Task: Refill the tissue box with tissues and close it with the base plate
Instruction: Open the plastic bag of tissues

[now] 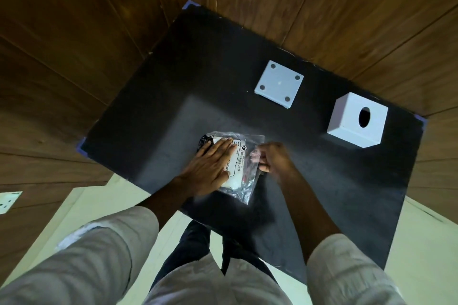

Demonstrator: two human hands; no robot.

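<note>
Wood-panelled wall: brown, filled the view behind and to both sides of the table.

Table: black, matte top, seen from above with one corner pointing away from me; blue tape showed at its far, left and right corners.

Floor: pale, visible below the table's near edges, with my dark trousers at the near corner.

My sleeves: light grey, rolled above the wrists on both arms.

Tissue box: white cube, stood near the right corner of the table with its oval opening facing up; nothing touched it.

Base plate: white square with a dark round pad at each of its four corners, lay flat beside the far-right edge, to the left of the box and apart from it.

Tissue pack: clear crinkled plastic wrapper with a white stack inside and a label reading "BIG TISSUES", lay flat toward the near corner, well apart from the box and the plate.

My left hand: spread flat, palm down, fingers straight, pressed on the left half of the pack; it gripped nothing.

My right hand: fingers curled and pinched on the wrapper's right edge, thumb toward me.

Wall socket: white, at the left edge of the view, low on the panelling.
</note>
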